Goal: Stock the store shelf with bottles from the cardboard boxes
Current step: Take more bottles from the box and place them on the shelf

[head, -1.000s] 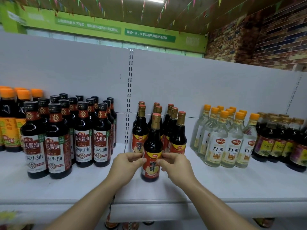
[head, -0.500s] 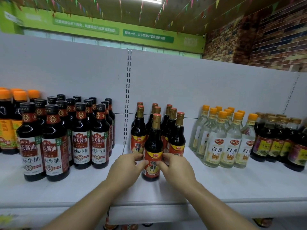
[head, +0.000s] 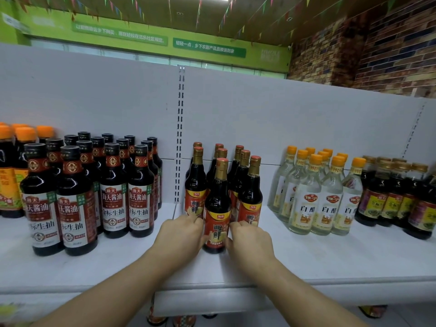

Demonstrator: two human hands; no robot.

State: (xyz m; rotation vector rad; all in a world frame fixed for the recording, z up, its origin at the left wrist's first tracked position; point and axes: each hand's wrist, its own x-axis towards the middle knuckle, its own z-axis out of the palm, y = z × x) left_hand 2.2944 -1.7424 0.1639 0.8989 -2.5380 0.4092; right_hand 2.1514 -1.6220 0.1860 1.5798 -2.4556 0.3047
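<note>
Here, a white shelf [head: 330, 260] runs across the lower half of the frame, with a white back panel behind it. In the upper right is a brick wall [head: 377, 55]. Along the top hangs a green banner [head: 207, 48], whose right sign reads 轻轻一点,乡下农副产品直接送到家.

At left centre stands a block of black-capped bottles [head: 113, 192] of dark liquid, labelled 海天酱油 and 金标生抽. Right of centre, clear bottles [head: 325, 197] with orange caps hold pale liquid and read 白醋. At the far left edge are orange-capped bottles [head: 14, 173], and at the far right gold-capped bottles [head: 396, 197]. Both sets are dark, and their labels are too small to read.

In the middle, red-labelled bottles [head: 250, 185] with gold necks hold dark liquid. The front bottle [head: 218, 204] of this group stands upright on the shelf, just ahead of the others, its label showing 鲜. The left hand [head: 181, 234] and right hand [head: 250, 239] grip its lower body from either side, fingers curled against the label.
</note>
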